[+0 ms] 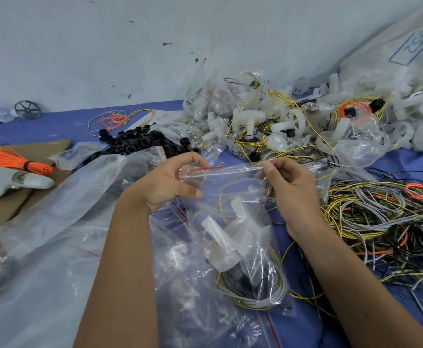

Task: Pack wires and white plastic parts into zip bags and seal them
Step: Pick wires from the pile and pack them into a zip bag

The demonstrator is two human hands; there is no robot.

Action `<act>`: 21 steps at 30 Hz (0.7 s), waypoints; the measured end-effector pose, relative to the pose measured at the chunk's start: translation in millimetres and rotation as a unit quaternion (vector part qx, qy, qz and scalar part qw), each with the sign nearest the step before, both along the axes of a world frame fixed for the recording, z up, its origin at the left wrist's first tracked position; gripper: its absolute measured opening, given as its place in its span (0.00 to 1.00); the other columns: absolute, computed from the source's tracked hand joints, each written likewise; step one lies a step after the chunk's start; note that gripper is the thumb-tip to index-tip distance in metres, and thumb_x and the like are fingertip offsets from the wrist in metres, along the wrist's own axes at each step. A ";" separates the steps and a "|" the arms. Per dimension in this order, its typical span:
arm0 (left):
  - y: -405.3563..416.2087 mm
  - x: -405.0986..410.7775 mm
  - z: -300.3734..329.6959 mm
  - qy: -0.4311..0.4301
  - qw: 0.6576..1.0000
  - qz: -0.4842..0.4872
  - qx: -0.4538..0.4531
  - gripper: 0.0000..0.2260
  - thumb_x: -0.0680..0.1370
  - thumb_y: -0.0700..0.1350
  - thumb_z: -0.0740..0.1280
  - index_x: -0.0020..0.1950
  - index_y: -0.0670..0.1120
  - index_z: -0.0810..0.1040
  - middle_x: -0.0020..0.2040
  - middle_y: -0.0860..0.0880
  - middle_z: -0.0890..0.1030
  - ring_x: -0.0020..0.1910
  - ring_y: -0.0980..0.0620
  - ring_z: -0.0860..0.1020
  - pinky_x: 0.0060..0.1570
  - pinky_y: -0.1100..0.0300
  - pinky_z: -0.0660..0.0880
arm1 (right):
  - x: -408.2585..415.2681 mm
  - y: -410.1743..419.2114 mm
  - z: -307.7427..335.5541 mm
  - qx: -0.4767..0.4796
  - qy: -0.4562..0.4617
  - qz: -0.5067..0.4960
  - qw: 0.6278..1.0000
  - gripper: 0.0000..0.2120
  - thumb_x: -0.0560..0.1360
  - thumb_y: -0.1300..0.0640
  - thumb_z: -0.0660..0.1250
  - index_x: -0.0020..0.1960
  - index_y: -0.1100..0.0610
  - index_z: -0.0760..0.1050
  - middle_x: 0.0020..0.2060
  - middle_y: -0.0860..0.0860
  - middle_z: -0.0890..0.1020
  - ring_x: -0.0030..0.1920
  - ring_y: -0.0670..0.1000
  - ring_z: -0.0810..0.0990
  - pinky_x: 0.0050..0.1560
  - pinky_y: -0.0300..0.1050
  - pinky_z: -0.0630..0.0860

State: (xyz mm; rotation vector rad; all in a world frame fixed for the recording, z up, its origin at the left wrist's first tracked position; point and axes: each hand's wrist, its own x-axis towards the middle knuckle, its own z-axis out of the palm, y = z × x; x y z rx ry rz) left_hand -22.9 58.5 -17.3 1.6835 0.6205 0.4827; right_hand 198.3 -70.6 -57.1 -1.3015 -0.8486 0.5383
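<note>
**Hands at the zip strip of a filled bag**

Head view: your left hand (165, 182) pinches the left end of the zip bag (233, 222) at its red-lined top strip, thumb below and fingers curled above. Your right hand (290, 189) pinches the right end of the same strip, so the bag hangs between and below your two hands, over the blue table (393, 167).

Inside the bag, below your hands, sits a white plastic part (228, 237) with a tube-like stem, and under it a coil of wires (258, 295), yellow, grey and black. Whether the strip is pressed closed along its length cannot be told.

Right of your right hand lies a loose tangle of wires (391, 222). Beyond both hands is a heap of filled bags (268, 121) holding white parts and yellow wires. Left of your left hand lies a large clear plastic sheet (54, 222), and beyond it black rings (135, 141), partly inside an open bag.
</note>
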 end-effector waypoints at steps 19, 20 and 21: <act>-1.1 4.9 1.0 0.030 0.992 0.109 0.053 0.12 0.69 0.31 0.78 0.43 0.44 0.80 0.40 0.49 0.84 0.41 0.55 0.80 0.45 0.61 0.78 | 0.4 -0.9 2.9 0.010 0.013 -0.012 1.000 0.09 0.77 0.59 0.74 0.39 0.49 0.86 0.38 0.49 0.87 0.37 0.45 0.82 0.41 0.41 0.81; -3.1 7.5 5.3 0.006 0.992 0.107 0.067 0.12 0.70 0.32 0.78 0.45 0.43 0.80 0.42 0.48 0.83 0.42 0.54 0.80 0.47 0.61 0.79 | 0.4 -0.8 2.4 0.007 -0.001 -0.016 1.000 0.08 0.77 0.59 0.73 0.40 0.50 0.86 0.39 0.51 0.87 0.39 0.47 0.82 0.44 0.46 0.82; -4.8 11.2 11.2 -0.024 0.990 0.110 0.081 0.11 0.71 0.33 0.78 0.47 0.42 0.80 0.44 0.47 0.82 0.43 0.54 0.80 0.48 0.62 0.79 | 0.4 -0.6 2.0 0.007 -0.016 -0.017 1.000 0.07 0.77 0.59 0.73 0.42 0.51 0.86 0.40 0.53 0.87 0.39 0.49 0.82 0.45 0.50 0.82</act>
